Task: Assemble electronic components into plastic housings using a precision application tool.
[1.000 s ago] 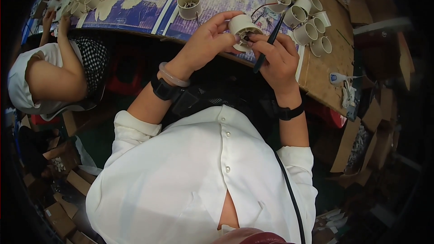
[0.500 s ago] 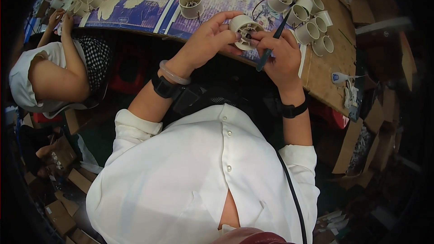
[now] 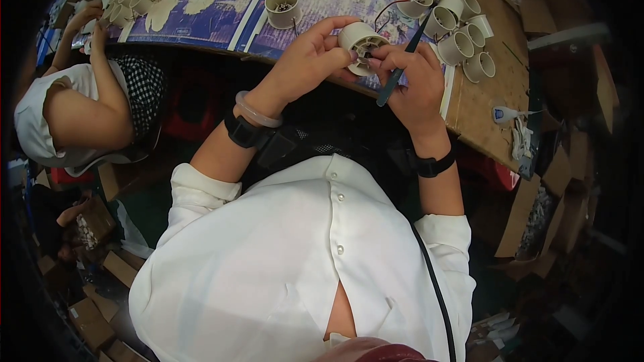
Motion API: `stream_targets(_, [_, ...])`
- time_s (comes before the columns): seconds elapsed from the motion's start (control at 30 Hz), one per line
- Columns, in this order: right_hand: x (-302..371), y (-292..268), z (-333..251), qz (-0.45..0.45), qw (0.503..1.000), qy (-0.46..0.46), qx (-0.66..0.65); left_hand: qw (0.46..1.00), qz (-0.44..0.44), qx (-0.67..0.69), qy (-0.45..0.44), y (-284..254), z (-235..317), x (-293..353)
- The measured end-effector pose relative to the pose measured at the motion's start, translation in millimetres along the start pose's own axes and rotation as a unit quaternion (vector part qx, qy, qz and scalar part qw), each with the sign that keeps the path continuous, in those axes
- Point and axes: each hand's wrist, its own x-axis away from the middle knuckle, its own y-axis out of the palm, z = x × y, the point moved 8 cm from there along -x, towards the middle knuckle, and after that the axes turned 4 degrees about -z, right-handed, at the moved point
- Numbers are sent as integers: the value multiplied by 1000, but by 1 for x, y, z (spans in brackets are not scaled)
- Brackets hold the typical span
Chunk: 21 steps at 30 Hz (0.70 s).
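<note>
A round white plastic housing (image 3: 353, 35) is gripped in my left hand (image 3: 305, 57), its ribbed open side tilted toward me. My right hand (image 3: 417, 87) has its thumb and fingertips pressed together at the housing's inside, by a small dark part (image 3: 367, 55) that I cannot identify. Across that same hand lies a pair of dark tweezers (image 3: 390, 87), tucked between the fingers with one end pointing up and away. Both hands are just over the table's near edge. A red and black wire (image 3: 386, 8) runs on the table behind the housing.
A lone white cup-shaped housing (image 3: 283, 8) with small parts inside stands left of my hands. Several more housings (image 3: 456, 48) crowd the right side. A small bottle with a thin nozzle (image 3: 503, 114) lies near the table's right corner. At the left, another person (image 3: 80, 107) works.
My hands have barely moved; the right one and its tweezers shift slightly left. The other person's hand at the left has risen a little.
</note>
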Motion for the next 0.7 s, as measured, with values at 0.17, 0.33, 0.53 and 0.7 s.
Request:
stream_targets(0.17, [2,4,0,-5,1000,-14,15,1000,10,-4,-1,0,-4,0])
stream_targets(0.33, [2,9,-3,-18,998,-41,40,998,27,-36,38,-4,-5,1])
stream_targets(0.53, [2,9,8,-13,1000,-10,-27,1000,25,3,-10,-7,-12,-1])
stream_targets(0.7, [5,10,4,-10,1000,-2,1,1000,13,19,-19,-8,-14,-2])
